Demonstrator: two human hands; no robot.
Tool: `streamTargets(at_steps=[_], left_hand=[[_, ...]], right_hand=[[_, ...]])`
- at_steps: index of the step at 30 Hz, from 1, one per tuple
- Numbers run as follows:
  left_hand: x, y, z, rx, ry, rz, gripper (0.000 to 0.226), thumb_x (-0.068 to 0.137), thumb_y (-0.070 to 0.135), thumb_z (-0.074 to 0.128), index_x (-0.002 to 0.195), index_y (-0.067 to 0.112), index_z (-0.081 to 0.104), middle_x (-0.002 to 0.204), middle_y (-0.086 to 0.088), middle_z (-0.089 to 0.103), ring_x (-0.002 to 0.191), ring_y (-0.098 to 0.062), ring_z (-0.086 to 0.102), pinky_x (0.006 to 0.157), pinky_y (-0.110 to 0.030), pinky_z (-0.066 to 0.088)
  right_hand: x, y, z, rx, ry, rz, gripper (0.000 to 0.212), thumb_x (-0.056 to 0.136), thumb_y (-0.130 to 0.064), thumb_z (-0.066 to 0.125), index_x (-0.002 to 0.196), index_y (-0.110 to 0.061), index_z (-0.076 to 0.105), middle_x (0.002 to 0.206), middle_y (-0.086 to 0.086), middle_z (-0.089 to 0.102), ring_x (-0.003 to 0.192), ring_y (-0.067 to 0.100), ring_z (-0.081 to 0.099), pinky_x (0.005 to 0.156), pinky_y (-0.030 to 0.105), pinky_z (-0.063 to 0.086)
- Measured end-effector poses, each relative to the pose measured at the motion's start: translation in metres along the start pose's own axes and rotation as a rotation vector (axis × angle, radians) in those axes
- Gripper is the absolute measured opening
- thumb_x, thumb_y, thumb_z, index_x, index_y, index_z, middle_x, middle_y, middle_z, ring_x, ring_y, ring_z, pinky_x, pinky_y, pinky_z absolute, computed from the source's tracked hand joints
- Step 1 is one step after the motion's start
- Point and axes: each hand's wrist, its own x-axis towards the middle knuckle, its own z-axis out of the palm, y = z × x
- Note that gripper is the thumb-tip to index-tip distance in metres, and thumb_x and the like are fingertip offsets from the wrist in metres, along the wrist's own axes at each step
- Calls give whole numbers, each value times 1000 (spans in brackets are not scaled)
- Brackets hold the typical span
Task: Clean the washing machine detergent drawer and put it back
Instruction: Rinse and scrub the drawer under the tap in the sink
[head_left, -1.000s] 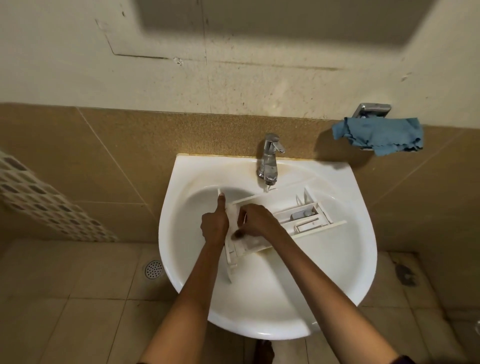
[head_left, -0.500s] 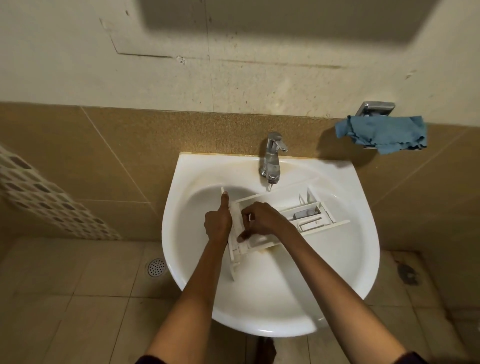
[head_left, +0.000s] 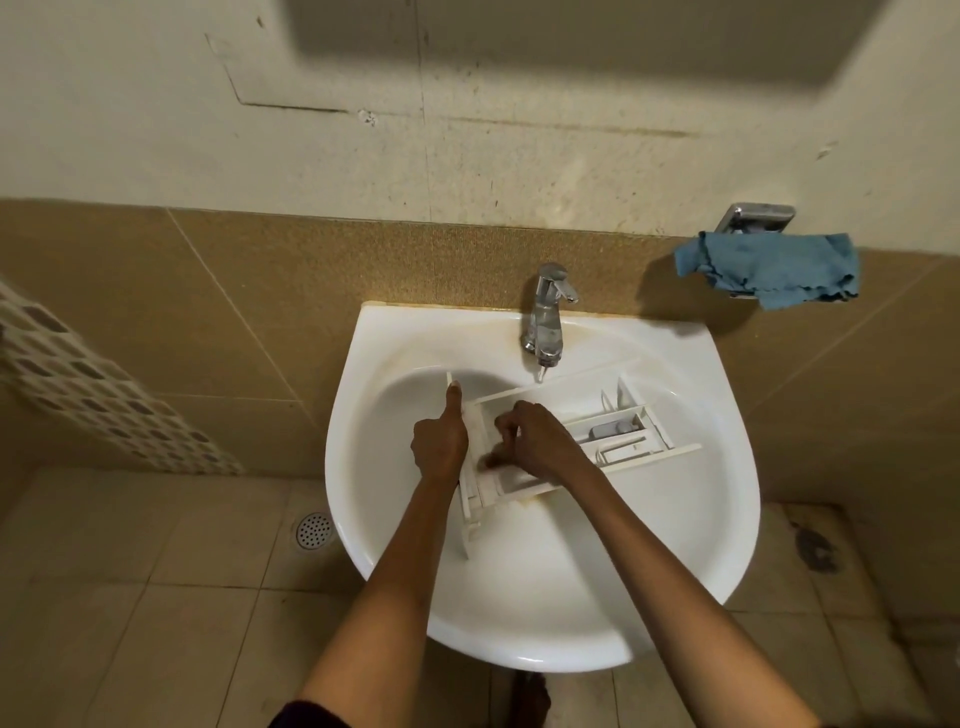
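The white plastic detergent drawer (head_left: 618, 431) lies across the basin of the white sink (head_left: 675, 545), its front panel to the left. My left hand (head_left: 439, 439) grips that left end, thumb stretched up along the panel. My right hand (head_left: 535, 441) is curled inside the drawer's left compartment, fingertips pressed against its floor; whether it holds anything is hidden. A small grey insert sits in the right-hand compartment. Brownish residue shows on the sink below the drawer's near edge.
A chrome tap (head_left: 545, 317) stands at the sink's back, just above the drawer. A blue cloth (head_left: 769, 267) hangs on a chrome wall holder to the right. A floor drain (head_left: 313, 530) sits left of the sink. Tiled wall lies behind.
My right hand's fingers have shifted a little within the left compartment of the drawer. The left hand and the drawer have kept their place; the view has drifted slightly.
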Motion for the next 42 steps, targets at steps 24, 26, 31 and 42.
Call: streamTargets(at_steps=[24, 26, 31, 42], left_hand=[[4, -4, 2, -22, -18, 22, 67, 84, 67, 43, 102, 4, 59, 104, -15, 64, 97, -30, 59, 95, -44, 46], [4, -4, 2, -26, -14, 25, 61, 86, 65, 43, 97, 7, 57, 102, -13, 63, 94, -28, 58, 95, -43, 46], [6, -6, -3, -31, -30, 41, 51, 88, 63, 40, 83, 14, 54, 94, -11, 63, 89, -27, 59, 95, -44, 47], [6, -4, 8, 18, -16, -6, 79, 80, 71, 44, 108, -1, 60, 107, -17, 64, 99, -32, 59, 94, -41, 46]], right_hand=[[-23, -5, -6, -347, -116, -142, 47, 60, -62, 73, 67, -22, 49, 112, 1, 42, 106, 22, 36, 89, 35, 37], [-25, -10, -5, -392, -125, -153, 45, 63, -62, 71, 77, -23, 56, 115, 1, 42, 109, 23, 35, 91, 36, 35], [-33, -10, 4, -572, 24, -297, 44, 71, -67, 60, 77, -23, 58, 115, 2, 46, 106, 25, 39, 84, 35, 32], [-24, 16, -40, 388, -129, 2, 26, 82, 8, 58, 92, -16, 62, 89, 2, 56, 80, 2, 54, 67, 5, 40]])
